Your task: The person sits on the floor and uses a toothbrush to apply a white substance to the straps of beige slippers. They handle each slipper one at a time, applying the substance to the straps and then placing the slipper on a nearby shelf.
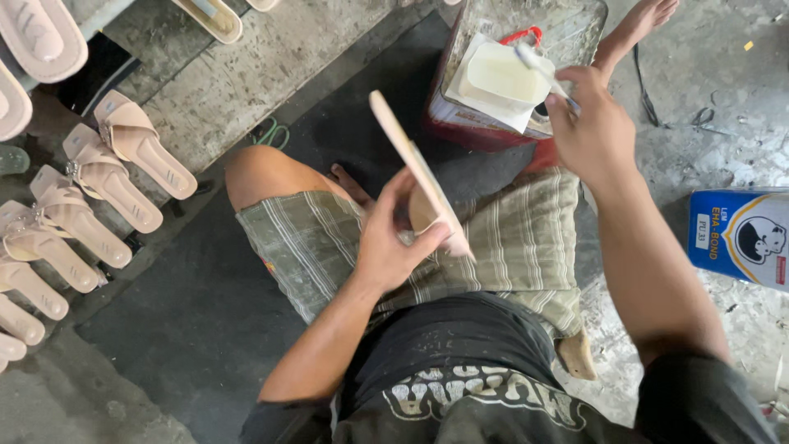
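Left hand (390,247) clamped on a flat tan shoe sole (419,177), held edge-on above the lap, tilted from 11 toward 5 o'clock. Right hand (592,127) closed around a brush (538,67), tip over the pale glue (503,72) in a red tin (460,123) at 1 o'clock. Blue glue can (740,237) lying at 3 o'clock, well apart from both hands. Row of beige bow sandals (74,205) along 9 o'clock on the floor; more at 11 o'clock. Green scissors (271,131) near the bare knee (263,173). Striped shorts (509,238) under the sole. Nothing between brush and tin. Floor (238,78): rough grey concrete, stained, with a dark mat (189,312) beneath the seated person.
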`<action>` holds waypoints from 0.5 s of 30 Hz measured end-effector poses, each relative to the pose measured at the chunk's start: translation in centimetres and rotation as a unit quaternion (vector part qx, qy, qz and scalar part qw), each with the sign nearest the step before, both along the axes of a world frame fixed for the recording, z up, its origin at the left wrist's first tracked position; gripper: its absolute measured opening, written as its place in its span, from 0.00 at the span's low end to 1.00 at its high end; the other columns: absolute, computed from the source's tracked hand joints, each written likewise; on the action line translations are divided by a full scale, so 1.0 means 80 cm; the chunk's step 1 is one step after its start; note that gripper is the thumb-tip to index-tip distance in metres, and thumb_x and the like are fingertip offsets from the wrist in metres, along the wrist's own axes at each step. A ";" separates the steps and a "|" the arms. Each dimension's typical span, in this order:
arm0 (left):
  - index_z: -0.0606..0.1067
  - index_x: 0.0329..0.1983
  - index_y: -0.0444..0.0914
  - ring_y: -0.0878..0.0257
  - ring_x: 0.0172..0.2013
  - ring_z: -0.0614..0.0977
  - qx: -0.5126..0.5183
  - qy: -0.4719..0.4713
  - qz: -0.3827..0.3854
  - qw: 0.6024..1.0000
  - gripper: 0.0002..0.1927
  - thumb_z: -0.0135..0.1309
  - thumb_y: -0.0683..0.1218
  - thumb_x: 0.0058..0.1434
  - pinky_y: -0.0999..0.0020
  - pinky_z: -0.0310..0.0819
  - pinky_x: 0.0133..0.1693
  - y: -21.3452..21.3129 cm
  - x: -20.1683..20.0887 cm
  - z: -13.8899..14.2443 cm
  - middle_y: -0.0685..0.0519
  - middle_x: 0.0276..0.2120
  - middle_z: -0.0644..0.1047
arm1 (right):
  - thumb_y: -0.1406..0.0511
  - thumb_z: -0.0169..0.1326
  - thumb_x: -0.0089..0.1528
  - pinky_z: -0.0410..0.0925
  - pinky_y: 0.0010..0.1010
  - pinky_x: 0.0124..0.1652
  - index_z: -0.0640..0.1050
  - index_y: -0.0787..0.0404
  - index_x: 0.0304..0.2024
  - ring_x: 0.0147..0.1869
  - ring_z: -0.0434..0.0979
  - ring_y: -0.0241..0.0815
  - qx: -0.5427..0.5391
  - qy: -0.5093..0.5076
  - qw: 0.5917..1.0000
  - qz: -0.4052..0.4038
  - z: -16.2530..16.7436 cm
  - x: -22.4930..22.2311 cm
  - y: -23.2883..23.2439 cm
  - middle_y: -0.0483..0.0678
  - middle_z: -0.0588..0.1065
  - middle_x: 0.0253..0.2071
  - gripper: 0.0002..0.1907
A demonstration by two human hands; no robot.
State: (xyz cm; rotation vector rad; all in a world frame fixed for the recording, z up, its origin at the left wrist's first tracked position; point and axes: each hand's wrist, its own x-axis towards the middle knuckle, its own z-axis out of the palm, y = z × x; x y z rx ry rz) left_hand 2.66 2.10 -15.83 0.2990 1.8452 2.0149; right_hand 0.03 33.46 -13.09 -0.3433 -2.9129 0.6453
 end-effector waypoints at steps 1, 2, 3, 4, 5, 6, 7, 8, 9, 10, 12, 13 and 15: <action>0.58 0.73 0.34 0.56 0.62 0.75 0.061 -0.041 -0.009 0.997 0.43 0.65 0.47 0.59 0.61 0.76 0.57 -0.002 0.005 -0.001 0.45 0.67 0.69 | 0.61 0.53 0.73 0.69 0.47 0.43 0.75 0.54 0.59 0.45 0.79 0.57 0.059 -0.022 0.998 0.014 -0.012 -0.018 0.009 0.56 0.79 0.46 0.13; 0.56 0.74 0.34 0.56 0.62 0.74 0.122 -0.084 -0.019 0.989 0.41 0.62 0.47 0.62 0.61 0.74 0.56 -0.004 0.011 -0.003 0.45 0.68 0.69 | 0.61 0.53 0.71 0.69 0.49 0.42 0.78 0.52 0.56 0.43 0.80 0.58 0.118 -0.047 0.992 0.028 -0.025 -0.031 0.015 0.56 0.78 0.46 0.12; 0.55 0.75 0.34 0.56 0.61 0.73 0.181 -0.126 -0.029 0.975 0.40 0.60 0.47 0.65 0.62 0.73 0.55 -0.006 0.014 -0.004 0.44 0.69 0.69 | 0.61 0.52 0.69 0.69 0.51 0.41 0.80 0.49 0.52 0.42 0.81 0.59 0.176 -0.070 0.981 0.041 -0.035 -0.043 0.019 0.57 0.78 0.45 0.11; 0.55 0.76 0.34 0.55 0.62 0.72 0.201 -0.137 -0.029 0.970 0.39 0.59 0.46 0.66 0.61 0.72 0.57 -0.008 0.018 -0.004 0.44 0.69 0.69 | 0.62 0.52 0.68 0.70 0.50 0.41 0.81 0.50 0.51 0.41 0.81 0.58 0.217 -0.080 0.971 0.057 -0.044 -0.056 0.022 0.57 0.78 0.45 0.11; 0.54 0.76 0.34 0.55 0.63 0.72 0.220 -0.150 -0.029 0.963 0.39 0.58 0.46 0.67 0.61 0.71 0.58 -0.010 0.021 -0.003 0.44 0.68 0.69 | 0.62 0.52 0.67 0.70 0.49 0.40 0.81 0.50 0.51 0.40 0.81 0.57 0.258 -0.090 0.959 0.074 -0.052 -0.067 0.022 0.57 0.78 0.44 0.12; 0.53 0.76 0.34 0.54 0.63 0.71 0.240 -0.163 -0.029 0.957 0.38 0.56 0.45 0.68 0.60 0.70 0.60 -0.012 0.023 -0.003 0.43 0.68 0.68 | 0.63 0.52 0.66 0.71 0.48 0.40 0.82 0.51 0.50 0.39 0.82 0.57 0.299 -0.101 0.945 0.089 -0.057 -0.075 0.022 0.57 0.78 0.43 0.12; 0.54 0.75 0.33 0.54 0.65 0.71 0.222 -0.136 -0.027 0.965 0.38 0.58 0.45 0.68 0.60 0.68 0.63 -0.013 0.023 -0.001 0.43 0.68 0.68 | 0.63 0.52 0.66 0.71 0.47 0.39 0.82 0.51 0.49 0.40 0.82 0.56 0.319 -0.118 0.935 0.098 -0.060 -0.083 0.021 0.57 0.78 0.43 0.11; 0.54 0.75 0.33 0.54 0.67 0.71 0.204 -0.110 -0.024 0.973 0.37 0.59 0.45 0.68 0.59 0.67 0.66 -0.014 0.023 0.001 0.43 0.68 0.68 | 0.63 0.52 0.66 0.71 0.47 0.39 0.82 0.52 0.48 0.40 0.82 0.56 0.338 -0.135 0.925 0.107 -0.061 -0.088 0.020 0.57 0.79 0.43 0.11; 0.55 0.74 0.33 0.54 0.68 0.71 0.185 -0.084 -0.021 0.979 0.37 0.60 0.45 0.69 0.59 0.65 0.70 -0.014 0.022 0.003 0.42 0.68 0.68 | 0.63 0.53 0.65 0.71 0.47 0.38 0.82 0.52 0.47 0.41 0.83 0.56 0.358 -0.152 0.914 0.116 -0.059 -0.090 0.018 0.56 0.79 0.43 0.10; 0.54 0.73 0.33 0.54 0.68 0.70 0.179 -0.087 -0.018 0.980 0.39 0.61 0.45 0.66 0.58 0.66 0.68 -0.014 0.020 0.005 0.43 0.68 0.67 | 0.62 0.53 0.64 0.71 0.47 0.37 0.82 0.52 0.47 0.40 0.82 0.55 0.358 -0.165 0.913 0.108 -0.054 -0.089 0.019 0.56 0.79 0.43 0.11; 0.51 0.72 0.35 0.54 0.69 0.68 0.166 -0.095 -0.011 0.982 0.43 0.65 0.46 0.62 0.56 0.69 0.64 -0.014 0.015 0.010 0.45 0.68 0.65 | 0.59 0.55 0.60 0.71 0.46 0.34 0.82 0.52 0.46 0.39 0.82 0.55 0.357 -0.193 0.909 0.092 -0.037 -0.075 0.024 0.56 0.79 0.43 0.13; 0.53 0.72 0.35 0.53 0.69 0.69 0.122 -0.040 -0.001 0.992 0.43 0.66 0.46 0.62 0.56 0.67 0.66 -0.014 0.013 0.013 0.44 0.69 0.66 | 0.60 0.54 0.62 0.71 0.46 0.34 0.82 0.52 0.45 0.45 0.82 0.51 0.362 -0.182 0.908 0.108 -0.026 -0.062 0.028 0.50 0.80 0.41 0.11; 0.55 0.72 0.36 0.51 0.69 0.71 0.031 0.070 0.017 0.997 0.44 0.68 0.46 0.61 0.55 0.63 0.70 -0.017 0.006 0.016 0.43 0.70 0.67 | 0.59 0.52 0.66 0.71 0.45 0.35 0.83 0.47 0.48 0.44 0.81 0.50 0.327 -0.173 0.926 0.080 0.000 -0.024 0.035 0.47 0.81 0.41 0.11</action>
